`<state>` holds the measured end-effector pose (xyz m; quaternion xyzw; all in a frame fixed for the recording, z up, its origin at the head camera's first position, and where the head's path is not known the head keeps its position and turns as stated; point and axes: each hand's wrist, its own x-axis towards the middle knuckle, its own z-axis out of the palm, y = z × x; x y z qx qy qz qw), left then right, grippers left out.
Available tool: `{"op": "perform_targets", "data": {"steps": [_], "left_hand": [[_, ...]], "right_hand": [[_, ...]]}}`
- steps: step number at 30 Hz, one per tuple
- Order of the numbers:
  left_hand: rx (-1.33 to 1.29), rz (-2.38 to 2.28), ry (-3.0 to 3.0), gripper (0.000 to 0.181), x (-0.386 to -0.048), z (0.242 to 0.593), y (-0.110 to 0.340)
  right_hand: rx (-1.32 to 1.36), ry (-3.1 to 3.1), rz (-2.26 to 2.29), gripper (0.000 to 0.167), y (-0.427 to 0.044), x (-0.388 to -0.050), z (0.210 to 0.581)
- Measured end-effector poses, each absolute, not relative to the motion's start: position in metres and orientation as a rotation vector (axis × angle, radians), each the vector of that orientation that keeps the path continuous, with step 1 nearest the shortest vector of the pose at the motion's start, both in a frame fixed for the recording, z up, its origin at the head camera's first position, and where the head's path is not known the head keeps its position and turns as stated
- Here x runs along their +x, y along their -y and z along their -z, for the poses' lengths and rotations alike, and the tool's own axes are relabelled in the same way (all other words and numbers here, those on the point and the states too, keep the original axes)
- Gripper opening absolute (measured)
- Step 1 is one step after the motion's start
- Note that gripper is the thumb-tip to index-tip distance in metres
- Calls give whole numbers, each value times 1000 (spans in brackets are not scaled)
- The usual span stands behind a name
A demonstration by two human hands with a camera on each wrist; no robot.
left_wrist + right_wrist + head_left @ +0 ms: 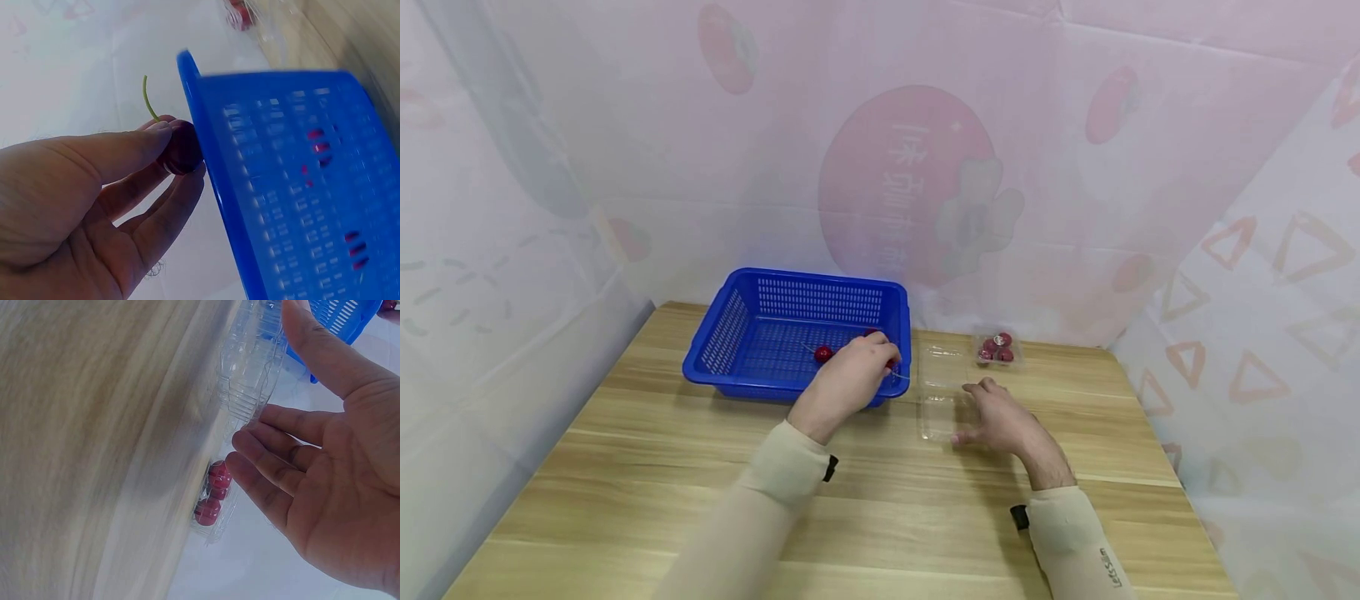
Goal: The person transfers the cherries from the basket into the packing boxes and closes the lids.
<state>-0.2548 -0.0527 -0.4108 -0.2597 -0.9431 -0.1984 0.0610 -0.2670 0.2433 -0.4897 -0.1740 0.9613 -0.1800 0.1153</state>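
Observation:
My left hand (850, 375) is over the right side of the blue basket (700, 367). In the left wrist view it pinches a dark red cherry (184, 149) with a green stem between thumb and fingers, beside the basket's rim. Another cherry (823, 354) lies in the basket. My right hand (1000, 419) is at the right side of an opened clear plastic clamshell box (937, 417) lying flat on the table. Its fingertips touch the box edge, the fingers loosely extended and the thumb near the front corner.
A closed-looking small clear box (215, 503) with several red cherries stands behind the right hand, near the back edge of the wooden table (880, 517). A printed white and pink cloth (1075, 208) hangs behind and at both sides.

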Motion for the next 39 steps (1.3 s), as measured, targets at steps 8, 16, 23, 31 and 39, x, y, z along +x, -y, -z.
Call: {"op": "perform_targets", "data": {"steps": [8,16,23,31,39], "left_hand": [[-868,551,2836,18,-252,413,27],[-898,514,2851,18,-248,420,5],[-944,381,2848,23,-250,428,-10],[-994,169,2894,32,-254,441,-28],[-1028,-117,2865,25,-259,460,-43]], "right_hand": [[-519,-2813,522,104,-243,-267,487],[-509,-2798,546,105,-244,-266,487],[-505,-2796,556,104,-244,-265,486],[-491,-2797,574,101,-244,-264,486],[-489,-2806,576,107,-245,-265,489]]}}
